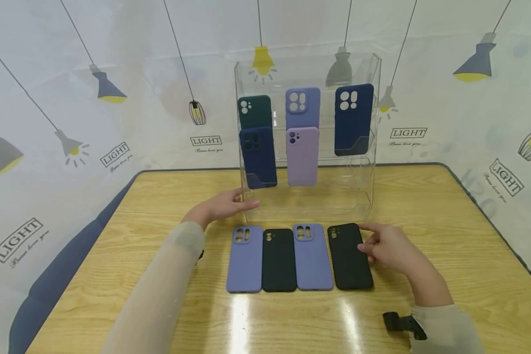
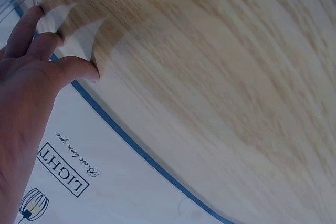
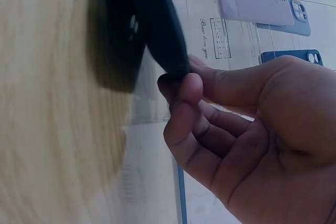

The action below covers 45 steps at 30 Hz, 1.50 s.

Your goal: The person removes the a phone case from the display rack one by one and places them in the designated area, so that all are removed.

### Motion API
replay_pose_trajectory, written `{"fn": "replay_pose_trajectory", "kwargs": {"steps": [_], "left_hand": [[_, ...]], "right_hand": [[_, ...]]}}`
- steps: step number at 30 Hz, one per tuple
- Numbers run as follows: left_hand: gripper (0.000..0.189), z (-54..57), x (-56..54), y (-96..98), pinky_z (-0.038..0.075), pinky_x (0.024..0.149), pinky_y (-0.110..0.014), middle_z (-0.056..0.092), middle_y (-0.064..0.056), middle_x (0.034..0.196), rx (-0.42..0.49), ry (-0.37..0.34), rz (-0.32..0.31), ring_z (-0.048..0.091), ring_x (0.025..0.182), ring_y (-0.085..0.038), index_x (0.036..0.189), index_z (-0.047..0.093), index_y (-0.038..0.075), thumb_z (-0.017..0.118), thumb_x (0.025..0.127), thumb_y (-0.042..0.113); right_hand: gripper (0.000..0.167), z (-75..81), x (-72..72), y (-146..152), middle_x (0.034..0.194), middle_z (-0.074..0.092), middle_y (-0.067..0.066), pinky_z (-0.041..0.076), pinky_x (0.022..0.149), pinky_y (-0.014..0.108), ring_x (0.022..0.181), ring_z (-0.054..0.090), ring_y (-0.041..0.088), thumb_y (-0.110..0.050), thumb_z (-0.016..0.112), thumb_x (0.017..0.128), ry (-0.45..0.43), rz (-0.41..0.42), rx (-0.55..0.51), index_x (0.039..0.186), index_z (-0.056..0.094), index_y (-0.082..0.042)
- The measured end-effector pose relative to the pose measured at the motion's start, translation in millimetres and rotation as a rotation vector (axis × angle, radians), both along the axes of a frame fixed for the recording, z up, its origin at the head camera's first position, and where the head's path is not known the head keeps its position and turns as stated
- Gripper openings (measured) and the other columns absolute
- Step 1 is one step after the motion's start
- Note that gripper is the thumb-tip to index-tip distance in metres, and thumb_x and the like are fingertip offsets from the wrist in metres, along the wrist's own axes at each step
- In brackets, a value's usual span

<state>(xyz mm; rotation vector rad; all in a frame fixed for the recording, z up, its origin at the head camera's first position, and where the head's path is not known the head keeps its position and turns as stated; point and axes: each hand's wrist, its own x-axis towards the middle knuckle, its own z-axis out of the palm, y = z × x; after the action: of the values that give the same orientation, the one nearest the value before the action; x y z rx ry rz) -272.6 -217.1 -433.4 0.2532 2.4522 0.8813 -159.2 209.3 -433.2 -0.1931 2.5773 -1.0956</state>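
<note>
My right hand (image 1: 391, 248) pinches the right edge of a black phone case (image 1: 350, 260), the rightmost in a row on the wooden table. In the right wrist view, thumb and curled fingers (image 3: 181, 119) hold the case (image 3: 160, 30) tilted. Left of it lie a periwinkle phone case (image 1: 314, 260), a black phone case (image 1: 279, 265) and another periwinkle case (image 1: 244, 263). At the lower left side of a clear display rack (image 1: 309, 204) is my left hand (image 1: 223, 204), thumb extended, touching the rack. Its fingers look loosely spread in the left wrist view.
The rack holds a green case (image 1: 255, 112), a blue-violet case (image 1: 303, 108), a pink-lilac case (image 1: 303, 160) and two navy cases, one at left (image 1: 260, 162), one at right (image 1: 354, 118). A lamp-printed cloth (image 1: 159, 123) hangs behind the table (image 1: 194, 305).
</note>
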Motion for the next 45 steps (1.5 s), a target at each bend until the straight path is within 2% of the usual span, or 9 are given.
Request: {"fn": "replay_pose_trajectory", "kwargs": {"steps": [7,14,34,39,42,45], "left_hand": [[0.116,-0.2,0.2,0.0,0.03,0.131,-0.06,0.027,-0.016,0.177,0.001,0.0,0.001,0.031,0.163,-0.038,0.173,0.016,0.02,0.055,0.088,0.089],[0.115,-0.8,0.1,0.5,0.029,0.131,-0.06,0.026,-0.016,0.177,0.008,-0.001,0.004,0.029,0.163,-0.038,0.173,0.016,0.019,0.054,0.089,0.089],[0.114,0.1,1.4,1.2,0.031,0.13,-0.06,0.028,-0.017,0.176,0.006,0.003,0.011,0.032,0.162,-0.038,0.173,0.015,0.018,0.055,0.091,0.086],[0.11,-0.1,1.3,2.3,0.032,0.13,-0.06,0.029,-0.017,0.176,0.007,0.01,-0.005,0.032,0.162,-0.038,0.173,0.017,0.019,0.054,0.092,0.085],[0.109,0.0,0.7,2.2,0.032,0.13,-0.06,0.029,-0.017,0.176,0.007,0.01,-0.009,0.032,0.162,-0.038,0.173,0.017,0.019,0.054,0.093,0.084],[0.109,-0.2,0.2,1.5,0.032,0.13,-0.06,0.028,-0.017,0.176,0.007,0.009,-0.006,0.032,0.162,-0.038,0.173,0.017,0.019,0.054,0.093,0.084]], "right_hand": [[0.061,-4.3,-0.2,0.1,0.09,0.073,0.013,0.06,0.063,0.032,0.066,0.067,0.018,-0.004,0.065,0.104,-0.049,0.014,-0.013,0.156,0.039,0.015],[0.06,-3.2,1.9,-0.3,0.083,0.073,0.01,0.061,0.063,0.032,0.064,0.067,0.018,-0.003,0.065,0.103,-0.053,0.01,-0.023,0.156,0.041,0.013],[0.061,0.4,3.5,0.6,0.083,0.072,0.011,0.063,0.064,0.033,0.066,0.069,0.018,-0.014,0.067,0.105,-0.077,0.002,-0.021,0.155,0.044,0.012],[0.063,16.3,7.5,-0.1,0.084,0.074,0.009,0.059,0.067,0.034,0.071,0.07,0.019,-0.024,0.068,0.106,-0.048,0.044,0.024,0.156,0.045,0.007],[0.064,35.0,6.5,-4.4,0.088,0.077,0.008,0.059,0.07,0.036,0.076,0.072,0.02,-0.03,0.068,0.106,-0.013,0.095,0.019,0.157,0.047,0.003],[0.064,59.3,-1.0,-12.1,0.093,0.078,0.008,0.061,0.073,0.036,0.08,0.073,0.019,-0.032,0.068,0.106,0.035,0.151,0.017,0.158,0.048,-0.002]]}}
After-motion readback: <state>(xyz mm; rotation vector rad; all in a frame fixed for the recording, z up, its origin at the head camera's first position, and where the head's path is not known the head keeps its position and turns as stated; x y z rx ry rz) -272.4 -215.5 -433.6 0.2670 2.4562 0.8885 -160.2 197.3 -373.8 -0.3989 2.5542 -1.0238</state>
